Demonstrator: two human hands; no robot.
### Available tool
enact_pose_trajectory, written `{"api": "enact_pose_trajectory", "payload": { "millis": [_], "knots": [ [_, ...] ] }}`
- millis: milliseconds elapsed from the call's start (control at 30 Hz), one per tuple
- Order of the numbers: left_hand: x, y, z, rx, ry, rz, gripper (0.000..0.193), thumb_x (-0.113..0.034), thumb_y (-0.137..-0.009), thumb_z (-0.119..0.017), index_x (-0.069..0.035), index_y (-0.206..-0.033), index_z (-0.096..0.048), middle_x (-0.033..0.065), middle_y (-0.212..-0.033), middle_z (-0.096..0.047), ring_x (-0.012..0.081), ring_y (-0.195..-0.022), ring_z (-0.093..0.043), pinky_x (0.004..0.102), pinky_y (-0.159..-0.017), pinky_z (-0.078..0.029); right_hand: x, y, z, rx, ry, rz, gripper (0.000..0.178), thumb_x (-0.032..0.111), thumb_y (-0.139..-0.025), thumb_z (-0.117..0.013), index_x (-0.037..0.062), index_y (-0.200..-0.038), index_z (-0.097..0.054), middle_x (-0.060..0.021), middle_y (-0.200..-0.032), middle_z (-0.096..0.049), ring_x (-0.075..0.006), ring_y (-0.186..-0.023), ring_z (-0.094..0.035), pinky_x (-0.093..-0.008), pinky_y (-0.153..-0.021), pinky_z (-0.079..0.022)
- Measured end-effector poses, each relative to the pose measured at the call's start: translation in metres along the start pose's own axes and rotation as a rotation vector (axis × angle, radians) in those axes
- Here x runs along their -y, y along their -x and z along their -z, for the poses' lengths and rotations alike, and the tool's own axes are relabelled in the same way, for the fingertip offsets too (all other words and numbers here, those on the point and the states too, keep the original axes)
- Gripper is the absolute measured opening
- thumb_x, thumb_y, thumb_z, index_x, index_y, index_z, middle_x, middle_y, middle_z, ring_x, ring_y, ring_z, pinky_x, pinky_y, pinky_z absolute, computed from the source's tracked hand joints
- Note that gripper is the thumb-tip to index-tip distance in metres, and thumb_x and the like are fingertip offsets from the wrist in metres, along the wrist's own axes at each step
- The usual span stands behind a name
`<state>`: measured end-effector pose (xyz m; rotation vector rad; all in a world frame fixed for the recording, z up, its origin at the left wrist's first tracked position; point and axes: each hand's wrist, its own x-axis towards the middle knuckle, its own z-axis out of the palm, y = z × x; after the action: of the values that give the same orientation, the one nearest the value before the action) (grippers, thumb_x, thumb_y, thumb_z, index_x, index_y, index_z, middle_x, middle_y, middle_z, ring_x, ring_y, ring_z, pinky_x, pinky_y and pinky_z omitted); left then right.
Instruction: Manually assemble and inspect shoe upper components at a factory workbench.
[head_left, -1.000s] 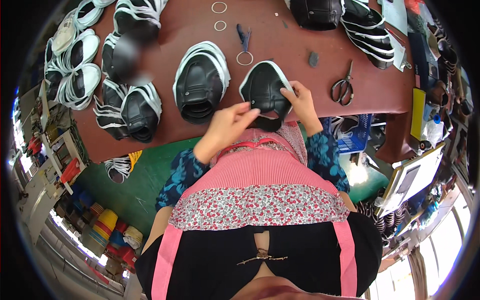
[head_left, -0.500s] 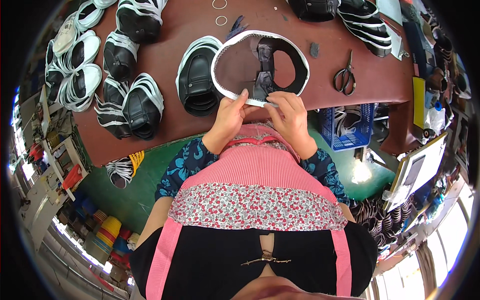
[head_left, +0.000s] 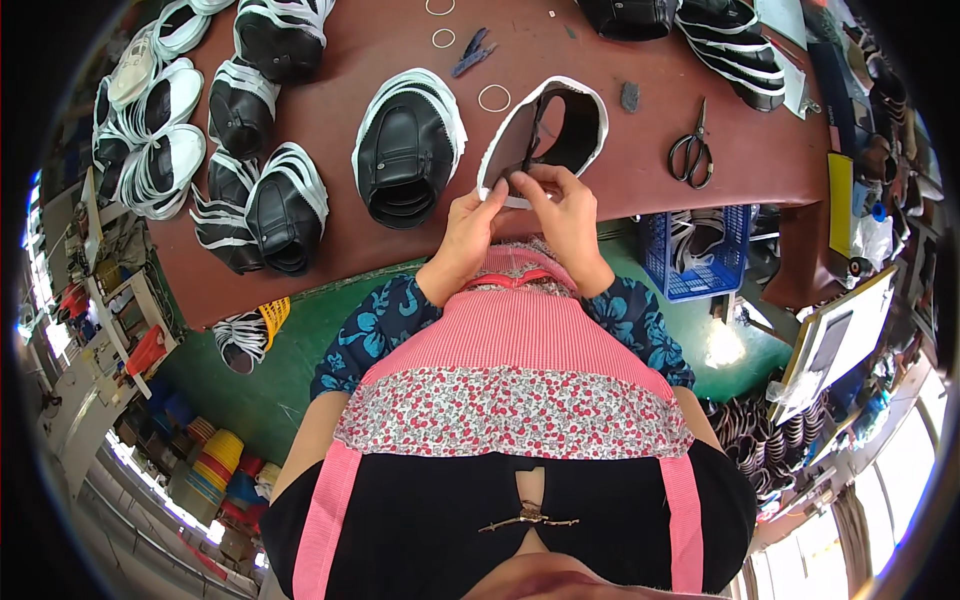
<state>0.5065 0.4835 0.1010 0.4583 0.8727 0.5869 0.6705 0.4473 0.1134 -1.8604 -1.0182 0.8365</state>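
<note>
A black shoe upper with a white edge (head_left: 513, 143) is held up at the table's near edge, its opening and inner lining facing up. My left hand (head_left: 466, 238) pinches its near left edge between thumb and fingers. At the near edge, just to the right, my right hand (head_left: 567, 213) grips the same upper with thumb and fingertips close to the left thumb. The fingertips beneath the upper are partly hidden. Just left of it lies a nested stack of black shoe uppers (head_left: 405, 150) with white edges.
More stacked uppers (head_left: 287, 205) cover the table's left side. Black scissors (head_left: 691, 150) and a small grey lump (head_left: 629, 97) lie on the right. Elastic rings (head_left: 494, 98) and dark scraps (head_left: 473, 54) lie farther back. A blue basket (head_left: 695, 252) hangs below the table's right edge.
The upper has folded narrower and tilted, shifting right and uncovering an elastic ring and the stack beside it. My right hand has moved left, closer to my left hand.
</note>
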Motion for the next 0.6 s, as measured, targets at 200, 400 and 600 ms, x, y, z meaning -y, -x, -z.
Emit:
{"api": "enact_pose_trajectory", "payload": {
  "millis": [200, 400, 600],
  "knots": [
    [0.001, -0.003, 0.014, 0.005, -0.263, -0.006, 0.038, -0.025, -0.120, -0.057, 0.002, -0.144, -0.068, 0.0077, -0.128, -0.076, 0.0143, -0.119, -0.069, 0.0305, -0.106, -0.052, -0.026, -0.013, 0.002, 0.178, -0.117, -0.217, 0.032, 0.027, -0.105, -0.077, -0.0043, -0.105, -0.072, -0.0141, -0.099, -0.069, -0.0240, -0.087, -0.066, -0.0366, -0.082, -0.053],
    [0.014, -0.017, 0.027, -0.110, -0.332, -0.061, 0.037, -0.025, -0.120, -0.056, 0.005, -0.135, -0.070, 0.0088, -0.123, -0.077, 0.0145, -0.111, -0.072, 0.0299, -0.098, -0.056, -0.065, -0.022, 0.013, 0.305, 0.004, -0.036, 0.030, 0.023, -0.106, -0.068, -0.0064, -0.102, -0.065, -0.0218, -0.101, -0.065, -0.0364, -0.091, -0.066, -0.0437, -0.083, -0.052],
    [0.037, -0.038, 0.031, -0.300, -0.092, -0.029, 0.039, -0.031, -0.121, -0.053, 0.003, -0.134, -0.065, 0.0137, -0.125, -0.077, 0.0239, -0.109, -0.078, 0.0390, -0.094, -0.066, -0.090, -0.031, 0.040, 0.554, -0.425, -0.321, 0.021, 0.015, -0.107, -0.064, -0.0053, -0.108, -0.070, -0.0004, -0.093, -0.063, -0.0104, -0.090, -0.057, -0.0302, -0.078, -0.046]
  ]
}}
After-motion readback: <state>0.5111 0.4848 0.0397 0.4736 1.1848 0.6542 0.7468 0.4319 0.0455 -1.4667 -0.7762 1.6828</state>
